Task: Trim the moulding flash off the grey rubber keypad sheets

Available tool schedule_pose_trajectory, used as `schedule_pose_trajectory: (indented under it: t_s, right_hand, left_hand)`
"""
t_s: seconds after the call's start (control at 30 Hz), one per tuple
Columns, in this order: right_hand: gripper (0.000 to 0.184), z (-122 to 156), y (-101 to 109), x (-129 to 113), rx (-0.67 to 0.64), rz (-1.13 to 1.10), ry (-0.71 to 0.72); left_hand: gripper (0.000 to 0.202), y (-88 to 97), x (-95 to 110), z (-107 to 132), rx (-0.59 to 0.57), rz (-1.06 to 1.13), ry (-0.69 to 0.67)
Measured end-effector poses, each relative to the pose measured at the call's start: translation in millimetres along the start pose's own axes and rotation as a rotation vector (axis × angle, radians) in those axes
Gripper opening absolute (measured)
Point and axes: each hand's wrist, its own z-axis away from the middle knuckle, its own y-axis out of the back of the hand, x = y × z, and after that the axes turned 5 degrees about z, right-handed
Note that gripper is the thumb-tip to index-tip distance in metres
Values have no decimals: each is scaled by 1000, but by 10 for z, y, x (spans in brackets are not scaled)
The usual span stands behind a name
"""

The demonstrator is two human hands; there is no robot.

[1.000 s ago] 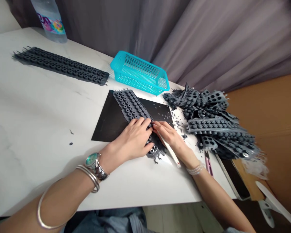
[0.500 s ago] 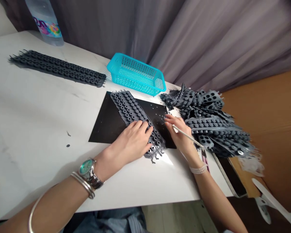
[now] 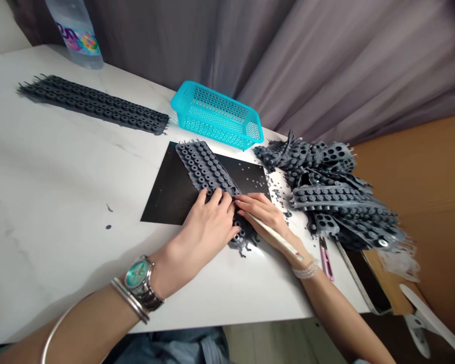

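A dark grey rubber strip (image 3: 205, 167) with rows of round studs, many with holes, lies slantwise across a black mat (image 3: 163, 202). My left hand (image 3: 208, 222) rests on top of it, fingers spread and pressing. Beside those fingers, my right hand (image 3: 263, 215) is closed round a slim white pen-like tool (image 3: 276, 235), its tip hidden at the strip's studs. Tiny dark round bits (image 3: 276, 192) are scattered on the mat's right side and the table.
A blue perforated basket (image 3: 216, 131) stands behind the mat. Another studded strip (image 3: 94, 103) lies at the back left, near a water bottle (image 3: 79, 40). To the right are a heap of strips (image 3: 337, 194), pink-handled snips (image 3: 326, 260) and a dark flat device (image 3: 360, 275).
My right hand has moved left with the white tool, from the mat's right edge onto the strip beside my left hand. The left hand stays on the strip. The view has shifted slightly.
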Motion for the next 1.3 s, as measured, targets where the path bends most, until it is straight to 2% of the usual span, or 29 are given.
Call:
schedule_pose_trajectory:
  t_s: [0.13,0.4,0.6,0.73,0.8,0.87,0.93,1.07,1.17,1.3]
  right_hand:
    - [27,-1,-29,51,-24,26,58]
    - [46,62,-85,132,-130,148,140]
    - [46,80,-88,162,46,136,99]
    - [34,107,29,169,253,190,-135]
    - [28,112,90,134,263,158,-226]
    - [26,104,120,74,193,86,-190]
    - [29,86,114,9,109,22,-86]
    - [45,79,40,-53,60,-17,65]
    - [52,110,-6,-26,46,16,93]
    - [53,138,-26,27,11,107,116]
  left_hand:
    - [51,-52,21,28,-7,-6,22]
    - [55,-70,43,68,-36,-8,48]
    - [56,-52,39,58,-63,7,61]
    - [55,-26,51,48,-63,20,65]
    - [56,-27,62,46,-56,14,62]
    - [58,-37,72,45,-47,3,51]
    - [59,-49,80,44,-37,-9,39]
    - [54,-63,85,46,-18,-34,30]
    - [54,-68,84,51,-18,-39,32]
    - [56,-69,79,63,-28,-35,34]
